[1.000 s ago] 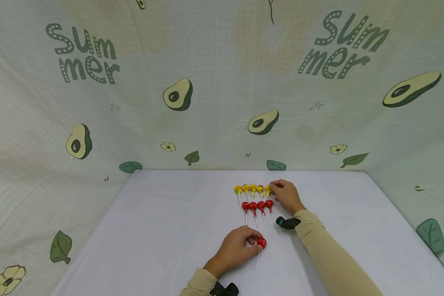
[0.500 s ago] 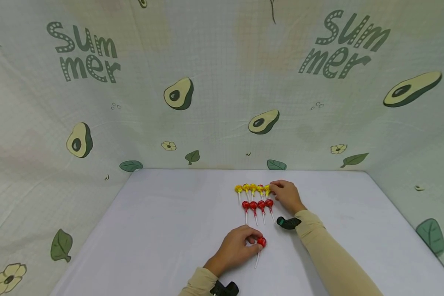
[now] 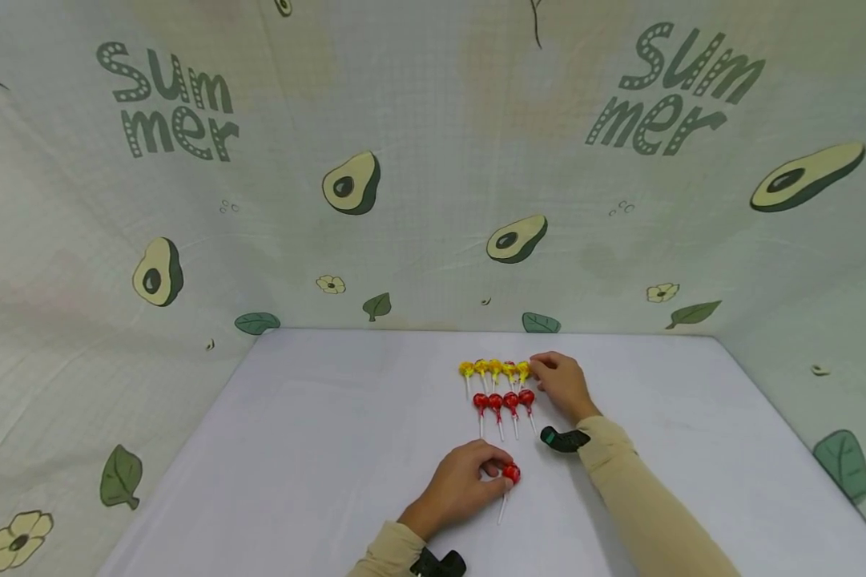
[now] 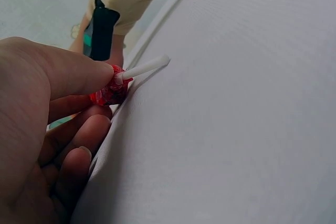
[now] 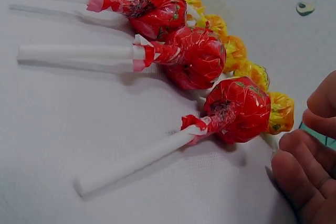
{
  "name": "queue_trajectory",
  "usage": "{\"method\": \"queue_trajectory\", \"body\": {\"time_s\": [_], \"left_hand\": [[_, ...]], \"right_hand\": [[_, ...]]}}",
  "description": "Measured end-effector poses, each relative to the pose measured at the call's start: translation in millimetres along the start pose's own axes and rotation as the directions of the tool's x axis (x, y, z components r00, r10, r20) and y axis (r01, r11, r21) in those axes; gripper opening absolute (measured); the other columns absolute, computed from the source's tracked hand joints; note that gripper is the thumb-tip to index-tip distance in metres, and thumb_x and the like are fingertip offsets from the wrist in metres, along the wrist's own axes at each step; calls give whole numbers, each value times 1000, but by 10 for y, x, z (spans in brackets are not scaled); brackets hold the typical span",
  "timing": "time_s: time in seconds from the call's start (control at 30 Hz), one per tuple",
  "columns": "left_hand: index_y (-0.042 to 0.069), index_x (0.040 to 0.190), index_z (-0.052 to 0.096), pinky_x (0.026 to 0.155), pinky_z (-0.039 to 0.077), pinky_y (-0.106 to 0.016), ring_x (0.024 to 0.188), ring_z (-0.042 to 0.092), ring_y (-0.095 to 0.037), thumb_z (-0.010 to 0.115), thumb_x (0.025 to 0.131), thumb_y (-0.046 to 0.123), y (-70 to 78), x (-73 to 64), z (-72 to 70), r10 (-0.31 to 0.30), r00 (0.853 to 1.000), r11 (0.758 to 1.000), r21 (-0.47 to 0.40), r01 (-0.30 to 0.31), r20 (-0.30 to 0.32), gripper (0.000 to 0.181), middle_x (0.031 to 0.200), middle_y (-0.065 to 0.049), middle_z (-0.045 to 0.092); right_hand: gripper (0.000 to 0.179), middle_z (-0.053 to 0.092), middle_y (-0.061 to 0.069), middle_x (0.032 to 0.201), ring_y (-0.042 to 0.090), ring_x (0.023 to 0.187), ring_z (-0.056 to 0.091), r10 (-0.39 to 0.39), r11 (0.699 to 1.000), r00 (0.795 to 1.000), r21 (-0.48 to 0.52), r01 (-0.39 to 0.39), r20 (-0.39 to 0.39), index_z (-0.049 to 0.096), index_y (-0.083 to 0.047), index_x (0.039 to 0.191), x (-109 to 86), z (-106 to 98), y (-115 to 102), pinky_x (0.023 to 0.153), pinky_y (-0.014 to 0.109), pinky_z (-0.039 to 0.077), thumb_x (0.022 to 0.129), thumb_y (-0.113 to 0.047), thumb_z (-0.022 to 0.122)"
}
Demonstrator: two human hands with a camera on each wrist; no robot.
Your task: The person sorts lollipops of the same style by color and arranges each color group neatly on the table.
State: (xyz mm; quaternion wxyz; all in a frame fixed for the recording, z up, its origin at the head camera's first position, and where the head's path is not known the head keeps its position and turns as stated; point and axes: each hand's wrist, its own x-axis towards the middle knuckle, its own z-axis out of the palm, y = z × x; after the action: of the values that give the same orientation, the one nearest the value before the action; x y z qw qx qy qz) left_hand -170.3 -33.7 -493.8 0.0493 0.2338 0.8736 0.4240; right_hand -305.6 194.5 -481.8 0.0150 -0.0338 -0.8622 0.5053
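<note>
My left hand [image 3: 461, 483] pinches a red-wrapped lollipop [image 3: 511, 474] by its candy head, between thumb and fingers. In the left wrist view, the lollipop's white stick [image 4: 147, 67] points away from the hand, close over the white surface. Farther back, my right hand [image 3: 561, 382] is beside the rightmost yellow lollipop [image 3: 523, 369] of a row. The right wrist view shows a small gap between its fingertips and that yellow head [image 5: 282, 113]; the fingers are loosely bent and hold nothing. Just in front lies a row of several red lollipops [image 5: 239, 109], sticks toward me.
Several yellow lollipops [image 3: 482, 366] lie side by side behind the red row. All rest on a white table [image 3: 332, 449]. A cloth [image 3: 433, 184] printed with avocados and leaves hangs behind the table and along its sides.
The right hand's fingertips have shifted slightly right, away from the last yellow lollipop. The left hand holds the red lollipop in the same place; the head view has tilted very slightly.
</note>
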Motion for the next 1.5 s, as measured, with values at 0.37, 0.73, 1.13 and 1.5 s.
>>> {"method": "queue_trajectory", "body": {"time_s": [0.37,0.73,1.13,1.5], "left_hand": [[24,107,75,68,44,-20,79,54,4,76,88,26,20,-3,-10,17,1000,1000,22,-16,-5,19,89,19,59],[23,107,75,69,44,-20,80,53,4,76,88,25,4,13,-14,31,999,999,29,-31,-31,19,89,19,59],[23,107,75,67,42,-20,78,52,4,76,88,25,-23,0,7,38,999,999,20,-38,-26,19,87,19,58],[21,106,75,67,43,-19,78,53,4,76,87,22,5,-15,2,46,999,999,14,-45,-26,19,87,18,59]], "right_hand": [[39,65,15,117,26,97,62,32,994,998,108,-26,-59,64,-3,128,-249,-122,-60,73,25,54,104,-32,53],[40,67,17,120,27,102,64,-14,982,997,188,29,-81,64,-2,127,-538,-196,-125,74,23,55,104,-33,56],[36,67,18,117,28,100,63,-17,988,998,155,26,-59,64,-2,126,-749,-220,-78,75,27,55,103,-29,57],[33,69,15,109,27,89,63,-12,995,999,101,17,-53,66,-4,124,-928,-259,15,71,30,55,102,-28,60]]}}
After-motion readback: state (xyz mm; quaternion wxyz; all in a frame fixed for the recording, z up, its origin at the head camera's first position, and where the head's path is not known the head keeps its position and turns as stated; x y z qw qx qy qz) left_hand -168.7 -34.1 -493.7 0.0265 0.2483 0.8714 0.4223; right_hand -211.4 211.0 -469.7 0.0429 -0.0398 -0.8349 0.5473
